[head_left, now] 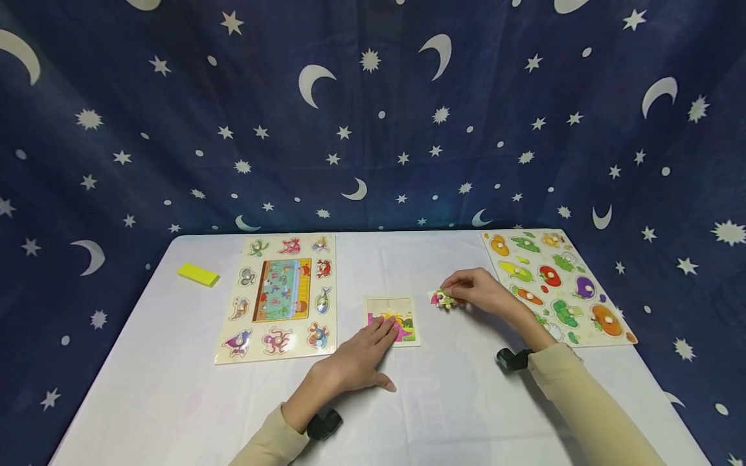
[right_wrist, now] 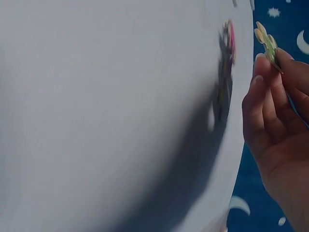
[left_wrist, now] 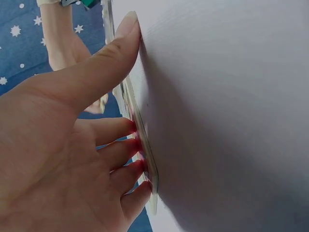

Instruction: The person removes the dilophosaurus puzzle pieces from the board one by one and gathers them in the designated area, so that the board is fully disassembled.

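Observation:
A small square puzzle tray point(head_left: 389, 303) lies at the middle of the table, its upper part bare and pink, yellow and green pieces in its lower part. My left hand point(head_left: 358, 356) rests its straight fingers on those pieces; the left wrist view shows the fingertips along the tray's edge point(left_wrist: 145, 140). Right of the tray, my right hand point(head_left: 480, 292) pinches a green and yellow puzzle piece point(right_wrist: 268, 47), held above the table in the right wrist view. Loose pieces point(head_left: 434, 298) lie under and beside its fingertips, partly hidden; their number is unclear.
A sea-animal board point(head_left: 233, 349) with an aquarium picture lies to the left, and a vegetable board point(head_left: 606, 339) to the right. At the far left is a yellow block point(head_left: 198, 274). A dark blue cloth point(head_left: 373, 116) with moons and stars hangs behind the white table point(head_left: 146, 388).

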`<control>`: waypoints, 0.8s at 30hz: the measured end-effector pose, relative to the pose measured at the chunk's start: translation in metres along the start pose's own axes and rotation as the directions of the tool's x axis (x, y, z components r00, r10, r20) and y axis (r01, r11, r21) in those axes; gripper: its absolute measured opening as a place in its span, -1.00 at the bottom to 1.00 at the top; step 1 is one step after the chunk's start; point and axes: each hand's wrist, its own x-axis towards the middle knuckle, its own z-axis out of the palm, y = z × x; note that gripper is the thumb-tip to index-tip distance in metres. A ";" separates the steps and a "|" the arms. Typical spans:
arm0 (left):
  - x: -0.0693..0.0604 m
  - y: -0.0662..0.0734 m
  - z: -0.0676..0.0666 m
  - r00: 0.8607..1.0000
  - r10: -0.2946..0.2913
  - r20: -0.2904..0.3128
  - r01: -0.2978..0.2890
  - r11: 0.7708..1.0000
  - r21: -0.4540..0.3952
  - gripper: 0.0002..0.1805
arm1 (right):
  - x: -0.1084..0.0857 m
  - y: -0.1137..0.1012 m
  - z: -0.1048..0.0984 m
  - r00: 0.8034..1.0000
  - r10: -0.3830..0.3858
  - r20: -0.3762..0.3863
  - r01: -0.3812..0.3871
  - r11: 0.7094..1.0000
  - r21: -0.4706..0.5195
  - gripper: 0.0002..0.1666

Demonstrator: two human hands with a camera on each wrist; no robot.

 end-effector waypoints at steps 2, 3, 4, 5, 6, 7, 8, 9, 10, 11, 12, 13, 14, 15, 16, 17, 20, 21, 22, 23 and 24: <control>-0.001 -0.001 0.000 1.000 -0.002 -0.004 0.002 1.000 -0.001 0.15 | -0.003 0.005 -0.006 1.000 0.022 -0.005 -0.022 1.000 -0.009 -0.76; -0.001 -0.001 0.000 1.000 -0.003 -0.005 0.003 1.000 -0.004 0.15 | -0.004 0.007 -0.009 1.000 0.030 -0.006 -0.030 0.999 -0.016 -0.75; -0.001 -0.001 -0.001 1.000 -0.004 -0.007 0.004 1.000 -0.006 0.14 | -0.006 0.009 -0.013 0.999 0.046 -0.011 -0.046 0.999 -0.021 -0.74; -0.001 -0.001 0.000 1.000 -0.004 -0.008 0.004 1.000 -0.008 0.14 | -0.007 0.011 -0.016 0.998 0.059 -0.014 -0.059 0.998 -0.024 -0.74; -0.002 -0.001 -0.001 1.000 -0.004 -0.009 0.004 1.000 -0.010 0.14 | -0.009 0.014 -0.019 0.997 0.068 -0.019 -0.069 0.997 -0.030 -0.73; -0.002 -0.001 0.000 1.000 -0.002 -0.009 0.002 1.000 -0.011 0.14 | -0.011 0.017 -0.023 0.997 0.079 -0.021 -0.080 0.996 -0.033 -0.73; -0.002 0.000 -0.001 1.000 -0.003 -0.008 0.003 1.000 -0.011 0.15 | -0.012 0.020 -0.026 0.995 0.093 -0.026 -0.094 0.995 -0.041 -0.72; -0.001 0.000 -0.001 1.000 -0.003 -0.006 0.003 1.000 -0.010 0.14 | -0.013 0.023 -0.028 0.994 0.104 -0.028 -0.106 0.993 -0.043 -0.72; -0.001 0.000 -0.001 1.000 -0.004 -0.005 0.004 1.000 -0.007 0.14 | -0.015 0.026 -0.031 0.992 0.122 -0.034 -0.123 0.991 -0.042 -0.72; -0.001 0.000 -0.001 1.000 -0.006 -0.002 0.006 1.000 -0.005 0.15 | -0.015 0.029 -0.033 0.990 0.135 -0.037 -0.136 0.990 -0.042 -0.72; 0.000 0.001 -0.001 1.000 -0.007 -0.002 0.007 1.000 -0.003 0.15 | -0.017 0.032 -0.036 0.988 0.151 -0.042 -0.153 0.987 -0.042 -0.72; 0.000 0.001 -0.001 1.000 -0.009 -0.001 0.009 1.000 0.000 0.15 | -0.017 0.035 -0.038 0.986 0.164 -0.041 -0.166 0.985 -0.043 -0.71; 0.000 0.002 -0.002 1.000 -0.009 -0.001 0.009 1.000 0.000 0.15 | -0.018 0.038 -0.040 0.983 0.177 -0.043 -0.179 0.983 -0.043 -0.71; 0.001 0.002 -0.002 1.000 -0.009 0.000 0.009 1.000 0.000 0.15 | -0.018 0.039 -0.041 0.982 0.186 -0.039 -0.187 0.982 -0.038 -0.70; 0.001 0.002 -0.002 1.000 -0.009 0.002 0.009 1.000 0.003 0.16 | -0.018 0.041 -0.042 0.979 0.199 -0.037 -0.201 0.979 -0.039 -0.69; 0.000 0.003 -0.002 1.000 -0.009 0.003 0.009 1.000 0.005 0.16 | -0.018 0.043 -0.043 0.978 0.207 -0.034 -0.208 0.977 -0.040 -0.68; 0.000 0.003 -0.001 1.000 -0.007 0.002 0.007 1.000 0.013 0.17 | -0.016 0.044 -0.042 0.978 0.207 -0.034 -0.209 0.976 -0.060 -0.68; -0.001 0.003 -0.001 1.000 -0.009 0.002 0.009 1.000 0.015 0.17 | -0.016 0.044 -0.042 0.978 0.204 -0.039 -0.206 0.976 -0.069 -0.68; -0.001 0.002 -0.001 1.000 -0.012 0.002 0.012 1.000 0.021 0.17 | -0.015 0.044 -0.040 0.979 0.199 -0.048 -0.203 0.976 -0.084 -0.69; 0.000 0.002 0.000 1.000 -0.016 0.004 0.016 1.000 0.020 0.17 | -0.014 0.044 -0.039 0.979 0.195 -0.058 -0.200 0.975 -0.098 -0.70; 0.000 0.001 0.000 1.000 -0.018 0.007 0.018 1.000 0.021 0.16 | -0.014 0.044 -0.038 0.980 0.189 -0.070 -0.196 0.974 -0.117 -0.72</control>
